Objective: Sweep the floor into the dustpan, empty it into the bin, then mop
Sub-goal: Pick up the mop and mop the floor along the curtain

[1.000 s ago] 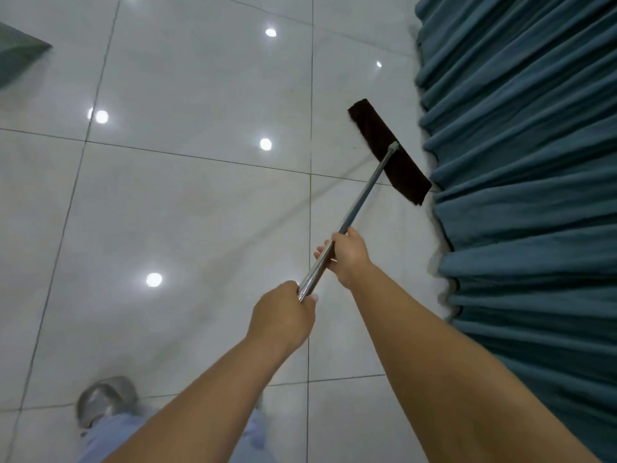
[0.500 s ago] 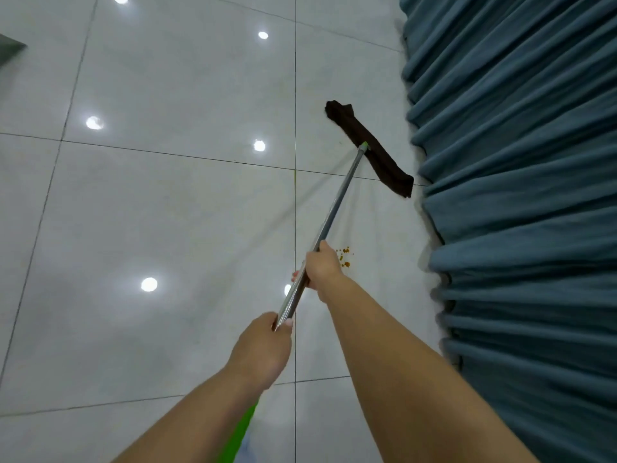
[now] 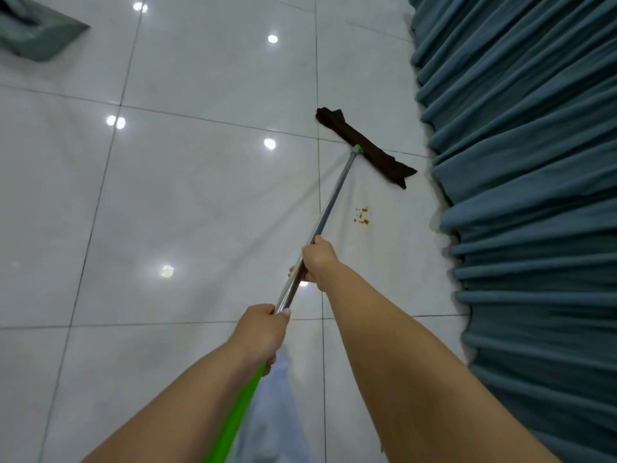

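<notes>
On the far left lies one grey-green dustpan (image 3: 36,38) on the white tiled floor (image 3: 187,202). My left hand (image 3: 263,332) and my right hand (image 3: 317,262) both have the fingers curled tight around the one mop handle (image 3: 330,202). Its one dark brown mop head (image 3: 364,147) lies flat on the floor just beyond one small group of orange spots (image 3: 362,217), near the one blue curtain (image 3: 527,195).

I'm looking at an indoor room, likely a home: glossy white floor tiles (image 3: 207,202) mirror ceiling spotlights, and heavy teal curtains (image 3: 534,162) hang floor-length on the right
</notes>
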The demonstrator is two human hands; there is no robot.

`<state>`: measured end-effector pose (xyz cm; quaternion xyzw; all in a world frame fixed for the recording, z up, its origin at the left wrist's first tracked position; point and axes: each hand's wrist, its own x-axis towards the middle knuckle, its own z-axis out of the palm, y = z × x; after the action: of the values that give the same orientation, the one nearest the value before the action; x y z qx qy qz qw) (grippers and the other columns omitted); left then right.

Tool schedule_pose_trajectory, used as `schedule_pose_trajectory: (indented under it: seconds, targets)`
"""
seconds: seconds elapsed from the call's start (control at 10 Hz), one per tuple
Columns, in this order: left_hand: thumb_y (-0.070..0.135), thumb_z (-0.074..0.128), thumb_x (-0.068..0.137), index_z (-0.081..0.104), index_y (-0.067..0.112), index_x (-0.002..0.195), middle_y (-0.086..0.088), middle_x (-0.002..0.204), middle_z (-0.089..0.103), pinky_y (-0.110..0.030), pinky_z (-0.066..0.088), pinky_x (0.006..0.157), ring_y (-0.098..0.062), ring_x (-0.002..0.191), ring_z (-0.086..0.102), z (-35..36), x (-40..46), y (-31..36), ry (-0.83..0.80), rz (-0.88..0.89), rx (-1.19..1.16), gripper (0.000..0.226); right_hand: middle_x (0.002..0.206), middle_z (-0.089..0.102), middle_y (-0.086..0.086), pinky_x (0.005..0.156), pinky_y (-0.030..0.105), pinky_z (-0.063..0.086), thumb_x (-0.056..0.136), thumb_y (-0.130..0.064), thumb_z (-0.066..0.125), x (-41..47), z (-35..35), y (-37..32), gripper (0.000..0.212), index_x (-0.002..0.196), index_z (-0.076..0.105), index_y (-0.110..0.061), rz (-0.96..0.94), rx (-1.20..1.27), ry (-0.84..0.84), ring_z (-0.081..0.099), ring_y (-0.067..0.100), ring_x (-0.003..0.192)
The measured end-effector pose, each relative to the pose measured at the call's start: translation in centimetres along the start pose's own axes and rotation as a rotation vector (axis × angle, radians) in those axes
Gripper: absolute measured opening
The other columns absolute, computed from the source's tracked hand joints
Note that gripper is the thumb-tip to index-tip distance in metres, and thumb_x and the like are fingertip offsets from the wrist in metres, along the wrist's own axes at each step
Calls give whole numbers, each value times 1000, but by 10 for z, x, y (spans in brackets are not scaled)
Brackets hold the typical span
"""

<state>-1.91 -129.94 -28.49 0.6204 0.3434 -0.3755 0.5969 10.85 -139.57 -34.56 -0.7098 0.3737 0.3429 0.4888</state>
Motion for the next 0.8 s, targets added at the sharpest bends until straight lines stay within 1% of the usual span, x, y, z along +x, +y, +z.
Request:
schedule_pose_trajectory:
  seconds: [0.1, 0.2, 0.3, 0.4, 0.5, 0.6, 0.7, 0.8]
  targets:
    - [22, 47, 97, 48, 12, 78, -8, 65, 34, -20, 22, 44, -15, 44, 26, -14, -39, -55, -17, -73, -39, 21, 100, 51, 15, 81, 52, 57, 98, -2, 33, -37, 26, 53, 50, 145, 29, -19, 2, -16, -13, 62, 32, 75]
    - [23, 48, 97, 46, 13, 82, -7, 63, 34, -20, 21, 45, -14, 43, 25, -22, -70, -92, -18, -106, -51, 19, 111, 53, 20, 79, 51, 58, 98, -3, 32, -67, 39, 90, 52, 145, 26, -22, 8, -24, -41, 62, 34, 81]
    - [24, 49, 96, 46, 14, 84, -6, 60, 34, -19, 21, 46, -13, 41, 26, -19, -89, -109, -23, -95, -60, 16, 115, 53, 19, 79, 50, 58, 97, -3, 31, -81, 38, 109, 52, 146, 26, -22, 6, -19, -22, 62, 32, 77]
    - [25, 47, 97, 46, 14, 84, -7, 61, 37, -19, 24, 46, -14, 42, 29, -5, -96, -113, -26, -90, -66, 17, 101, 52, 12, 79, 49, 58, 96, -4, 30, -88, 27, 118, 55, 147, 25, -23, -5, -58, 13, 62, 28, 69]
    - [24, 45, 99, 48, 11, 82, -7, 64, 40, -21, 29, 41, -17, 47, 33, 21, -97, -118, -14, -65, -15, 21, 112, 50, 14, 74, 50, 59, 94, -5, 28, -89, 11, 130, 59, 147, 23, -29, 14, -101, 36, 62, 33, 74]
    - [25, 43, 99, 48, 11, 83, -6, 62, 42, -22, 31, 43, -16, 47, 37, 52, -95, -133, -21, -44, 24, 21, 116, 51, 17, 78, 50, 58, 95, -8, 31, -81, -6, 154, 59, 147, 17, -32, 12, -221, 68, 64, 36, 81]
    - [28, 41, 100, 49, 14, 92, -7, 64, 44, -22, 34, 42, -16, 47, 39, 85, -94, -146, -45, -101, 14, 18, 116, 58, 8, 102, 54, 43, 97, -20, 40, -68, -25, 178, 45, 142, 34, -20, 56, -220, 130, 59, 30, 112]
    - [29, 41, 100, 48, 16, 93, -9, 64, 44, -23, 36, 42, -17, 47, 40, 110, -95, -153, -80, -137, 0, 17, 115, 57, 3, 110, 49, 35, 99, -30, 37, -79, -41, 192, 43, 142, 33, -26, 99, -573, 124, 56, 23, 116]
